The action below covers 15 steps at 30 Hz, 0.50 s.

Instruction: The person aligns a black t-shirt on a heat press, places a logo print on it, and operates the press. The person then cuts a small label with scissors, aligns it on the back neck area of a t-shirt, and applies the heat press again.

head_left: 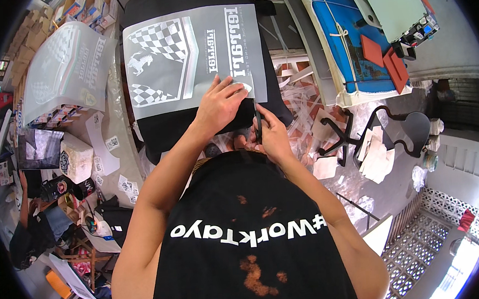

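Observation:
A translucent printed film sheet (205, 31) with white checkered flags and lettering lies over a black-covered surface (194, 125) in front of me. My left hand (218, 103) is on its near edge, fingertips on top and thumb hidden, gripping the film where a small white piece curls up. Just to the right, my right hand (274, 138) is closed around a pair of dark scissors (258, 122). The blades point away from me and meet the sheet's near edge beside my left fingertips.
Another printed film sheet (75, 66) drapes over boxes at the left. Film scraps (302, 99) litter the floor at right, near a blue-topped table (331, 39) and a black chair (414, 130) with papers. A person in a dark shirt (28, 239) is at the far left.

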Each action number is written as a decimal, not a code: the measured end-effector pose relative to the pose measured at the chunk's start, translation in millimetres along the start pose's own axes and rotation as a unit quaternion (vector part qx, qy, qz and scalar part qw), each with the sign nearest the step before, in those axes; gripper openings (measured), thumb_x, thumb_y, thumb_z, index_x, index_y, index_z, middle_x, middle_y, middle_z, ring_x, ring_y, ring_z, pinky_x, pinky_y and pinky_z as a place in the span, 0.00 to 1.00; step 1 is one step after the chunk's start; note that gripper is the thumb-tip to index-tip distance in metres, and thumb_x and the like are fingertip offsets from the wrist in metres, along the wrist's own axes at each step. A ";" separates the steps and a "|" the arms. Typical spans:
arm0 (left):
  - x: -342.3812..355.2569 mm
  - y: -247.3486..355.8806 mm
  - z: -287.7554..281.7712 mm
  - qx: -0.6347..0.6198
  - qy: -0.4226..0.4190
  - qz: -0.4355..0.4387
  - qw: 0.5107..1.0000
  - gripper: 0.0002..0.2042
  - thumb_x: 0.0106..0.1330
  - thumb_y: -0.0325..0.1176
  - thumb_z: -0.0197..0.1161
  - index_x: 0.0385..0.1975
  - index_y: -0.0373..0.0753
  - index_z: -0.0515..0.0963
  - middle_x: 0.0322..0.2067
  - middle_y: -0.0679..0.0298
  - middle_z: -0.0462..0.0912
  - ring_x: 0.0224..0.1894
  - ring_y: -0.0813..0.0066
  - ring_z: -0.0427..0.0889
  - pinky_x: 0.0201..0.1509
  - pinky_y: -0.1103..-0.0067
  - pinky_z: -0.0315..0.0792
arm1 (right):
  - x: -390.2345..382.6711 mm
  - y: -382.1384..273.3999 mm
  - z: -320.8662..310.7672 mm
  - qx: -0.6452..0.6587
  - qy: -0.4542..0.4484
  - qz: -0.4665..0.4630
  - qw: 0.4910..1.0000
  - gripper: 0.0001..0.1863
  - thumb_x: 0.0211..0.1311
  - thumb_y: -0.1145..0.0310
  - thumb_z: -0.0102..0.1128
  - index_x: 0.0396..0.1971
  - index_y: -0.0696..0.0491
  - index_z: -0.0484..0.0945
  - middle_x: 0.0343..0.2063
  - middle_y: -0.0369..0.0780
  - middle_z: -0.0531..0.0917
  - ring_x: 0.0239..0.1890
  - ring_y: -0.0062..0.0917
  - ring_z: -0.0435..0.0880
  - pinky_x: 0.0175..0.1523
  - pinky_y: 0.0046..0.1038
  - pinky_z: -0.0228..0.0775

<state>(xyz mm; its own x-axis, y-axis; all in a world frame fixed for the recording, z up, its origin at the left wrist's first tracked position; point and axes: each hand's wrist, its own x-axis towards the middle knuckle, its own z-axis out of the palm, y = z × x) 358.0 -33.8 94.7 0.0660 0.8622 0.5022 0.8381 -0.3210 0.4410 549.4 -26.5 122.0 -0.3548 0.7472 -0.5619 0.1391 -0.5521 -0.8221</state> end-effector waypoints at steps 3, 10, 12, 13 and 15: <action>1.3 7.7 -9.4 -0.010 0.007 0.010 1.000 0.13 0.55 0.23 0.67 0.41 0.42 0.84 0.45 0.63 0.84 0.54 0.57 0.81 0.64 0.55 0.70 | 10.4 -16.0 5.6 -0.005 0.000 -0.015 1.000 0.22 0.73 0.71 0.52 0.65 0.51 0.69 0.27 0.35 0.76 0.24 0.19 0.77 0.26 0.23 0.73; -0.7 16.8 -17.9 -0.029 0.021 0.012 0.999 0.13 0.53 0.23 0.67 0.40 0.41 0.83 0.45 0.64 0.83 0.53 0.57 0.81 0.63 0.54 0.70 | 24.7 -14.2 1.6 -0.003 0.002 -0.028 1.000 0.23 0.72 0.75 0.46 0.66 0.52 0.68 0.29 0.35 0.77 0.24 0.17 0.78 0.24 0.22 0.73; -2.4 18.1 -18.6 -0.032 0.025 0.010 0.999 0.14 0.53 0.24 0.67 0.40 0.41 0.83 0.45 0.64 0.83 0.53 0.57 0.81 0.63 0.53 0.70 | 26.3 -12.0 1.8 -0.021 0.007 -0.038 0.999 0.23 0.72 0.76 0.45 0.66 0.52 0.68 0.28 0.36 0.78 0.23 0.17 0.78 0.23 0.22 0.73; -3.1 19.4 -19.8 -0.034 0.026 0.009 0.999 0.13 0.53 0.24 0.67 0.40 0.41 0.83 0.45 0.64 0.83 0.53 0.57 0.81 0.64 0.53 0.70 | 25.8 -13.1 3.6 -0.030 0.011 -0.043 0.999 0.23 0.72 0.76 0.44 0.66 0.52 0.68 0.28 0.37 0.78 0.23 0.18 0.78 0.23 0.22 0.73; -4.8 22.5 -22.9 -0.035 0.030 0.008 0.999 0.13 0.53 0.24 0.67 0.40 0.41 0.83 0.45 0.64 0.84 0.53 0.57 0.81 0.63 0.53 0.70 | 32.1 -21.5 7.8 -0.033 0.014 -0.051 0.998 0.23 0.72 0.76 0.44 0.65 0.53 0.68 0.28 0.37 0.79 0.23 0.18 0.78 0.23 0.22 0.73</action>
<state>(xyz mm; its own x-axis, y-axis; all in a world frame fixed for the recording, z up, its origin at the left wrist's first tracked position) 364.1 -54.1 119.2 0.0451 0.8322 0.5526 0.7974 -0.3632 0.4819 527.8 6.5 122.4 -0.3442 0.8094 -0.4758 0.1646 -0.4469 -0.8793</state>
